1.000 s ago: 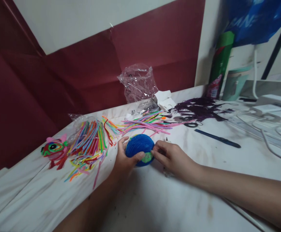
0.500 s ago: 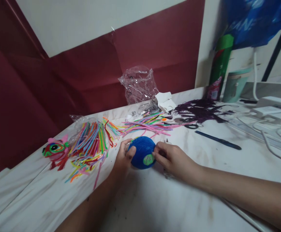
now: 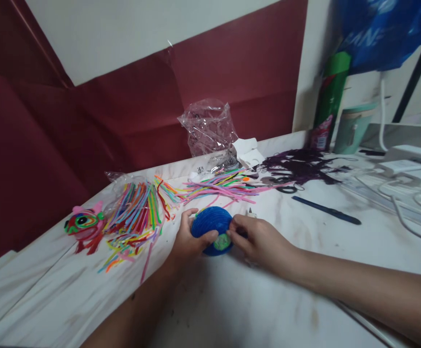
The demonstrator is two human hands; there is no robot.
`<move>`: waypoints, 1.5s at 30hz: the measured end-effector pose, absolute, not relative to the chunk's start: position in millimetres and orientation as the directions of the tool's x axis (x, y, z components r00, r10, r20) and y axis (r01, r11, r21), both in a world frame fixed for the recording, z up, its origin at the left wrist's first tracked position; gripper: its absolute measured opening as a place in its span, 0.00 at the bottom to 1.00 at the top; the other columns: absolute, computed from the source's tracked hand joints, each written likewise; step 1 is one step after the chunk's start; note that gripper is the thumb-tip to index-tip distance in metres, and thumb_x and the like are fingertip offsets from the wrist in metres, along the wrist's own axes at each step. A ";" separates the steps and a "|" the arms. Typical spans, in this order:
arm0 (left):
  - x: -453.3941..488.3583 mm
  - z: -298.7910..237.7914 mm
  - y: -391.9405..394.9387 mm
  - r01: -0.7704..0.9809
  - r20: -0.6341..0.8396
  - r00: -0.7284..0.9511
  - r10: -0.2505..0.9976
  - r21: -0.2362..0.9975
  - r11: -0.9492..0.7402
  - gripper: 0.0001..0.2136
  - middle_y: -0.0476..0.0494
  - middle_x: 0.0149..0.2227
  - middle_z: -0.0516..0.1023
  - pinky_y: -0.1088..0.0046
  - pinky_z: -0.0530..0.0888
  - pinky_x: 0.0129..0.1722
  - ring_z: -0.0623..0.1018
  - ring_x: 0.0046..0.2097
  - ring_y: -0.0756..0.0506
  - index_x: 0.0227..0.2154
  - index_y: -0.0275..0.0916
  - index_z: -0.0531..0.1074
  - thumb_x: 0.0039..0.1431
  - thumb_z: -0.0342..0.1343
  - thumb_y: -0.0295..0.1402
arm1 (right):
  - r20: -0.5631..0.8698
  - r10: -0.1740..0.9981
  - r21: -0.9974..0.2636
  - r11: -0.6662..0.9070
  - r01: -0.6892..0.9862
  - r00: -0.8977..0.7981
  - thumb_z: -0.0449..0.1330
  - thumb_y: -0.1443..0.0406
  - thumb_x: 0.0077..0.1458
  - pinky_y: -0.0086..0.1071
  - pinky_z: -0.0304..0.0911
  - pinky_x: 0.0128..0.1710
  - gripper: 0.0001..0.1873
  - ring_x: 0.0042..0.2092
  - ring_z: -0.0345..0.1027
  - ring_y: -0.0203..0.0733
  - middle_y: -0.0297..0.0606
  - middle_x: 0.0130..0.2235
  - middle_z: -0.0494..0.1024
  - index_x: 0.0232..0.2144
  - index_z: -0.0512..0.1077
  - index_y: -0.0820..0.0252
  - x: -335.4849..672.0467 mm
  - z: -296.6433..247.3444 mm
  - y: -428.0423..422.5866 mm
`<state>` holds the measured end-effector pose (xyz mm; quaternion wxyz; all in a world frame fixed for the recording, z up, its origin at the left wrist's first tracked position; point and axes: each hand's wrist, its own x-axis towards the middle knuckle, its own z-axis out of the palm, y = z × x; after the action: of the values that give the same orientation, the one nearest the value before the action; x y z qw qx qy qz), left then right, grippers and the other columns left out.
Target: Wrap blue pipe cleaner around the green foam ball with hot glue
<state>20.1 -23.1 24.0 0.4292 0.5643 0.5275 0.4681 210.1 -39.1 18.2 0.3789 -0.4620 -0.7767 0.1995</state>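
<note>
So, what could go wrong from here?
The thumb of the left hand lies by the green patch on the blue piece; pressing could shift the patch if it isn't fixed, which I can't tell. The fingers of the right hand are at the piece's right edge, so a push might turn it. Coloured strips lie left of the left hand and could scatter.

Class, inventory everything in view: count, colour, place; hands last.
Round piece: 1, blue and green, centre
Figure: 1, multicoloured, left
Strips: many, multicoloured, left and centre
Plastic bags: 2, clear, by strips
Paper: 1, white, back
Threads: many, purple, right
Slim tool: 1, navy, right
Canister: 1, green, right
Cup: 1, pale green, right
Bag: 1, blue, upper right
Cables: several, white, right
Sheeting: count unclear, dark red, back
Tabletop: 1, white, below
Left hand: 1, bare, on round piece
Right hand: 1, bare, at round piece
</note>
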 end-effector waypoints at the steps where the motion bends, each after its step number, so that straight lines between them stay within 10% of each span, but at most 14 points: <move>1: 20.3 25.1 -23.6 0.200 0.077 0.012 0.997 0.977 -0.077 0.38 0.45 0.39 0.71 0.68 0.72 0.33 0.75 0.37 0.43 0.48 0.41 0.60 0.31 0.70 0.43 | 0.405 0.869 -0.660 0.493 0.567 -0.285 0.54 0.67 0.57 0.31 0.58 0.28 0.09 0.26 0.66 0.40 0.32 0.24 0.72 0.25 0.62 0.54 209.8 18.1 -39.2; 17: 13.2 21.1 -18.7 0.141 0.093 -0.065 0.994 0.987 -0.083 0.31 0.46 0.37 0.75 0.68 0.73 0.37 0.76 0.37 0.43 0.45 0.40 0.64 0.36 0.68 0.42 | 0.483 0.851 -0.741 0.522 0.423 -0.204 0.52 0.64 0.60 0.31 0.64 0.26 0.09 0.27 0.69 0.41 0.32 0.24 0.73 0.28 0.67 0.55 215.0 27.5 -33.9; 28: 14.9 20.2 -15.5 -0.141 -0.022 -0.047 0.999 0.990 0.016 0.29 0.45 0.38 0.79 0.67 0.76 0.34 0.79 0.34 0.43 0.46 0.40 0.65 0.41 0.66 0.42 | 0.670 0.731 -0.638 0.656 0.404 -0.129 0.55 0.65 0.59 0.46 0.66 0.48 0.10 0.49 0.69 0.51 0.45 0.46 0.76 0.43 0.69 0.54 224.1 25.2 -28.4; 45: 10.8 11.5 -12.2 -0.046 0.049 -0.056 0.997 0.998 -0.052 0.29 0.45 0.38 0.76 0.65 0.74 0.38 0.78 0.38 0.42 0.47 0.41 0.63 0.42 0.66 0.42 | 0.748 0.590 -0.470 0.795 0.384 -0.305 0.52 0.71 0.62 0.37 0.68 0.35 0.07 0.35 0.69 0.44 0.40 0.33 0.75 0.34 0.67 0.56 221.7 18.7 -41.2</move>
<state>10.8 -12.2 11.5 0.4850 0.4865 0.4888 0.5377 221.7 -41.2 18.7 0.5051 -0.3036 -0.8014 0.1018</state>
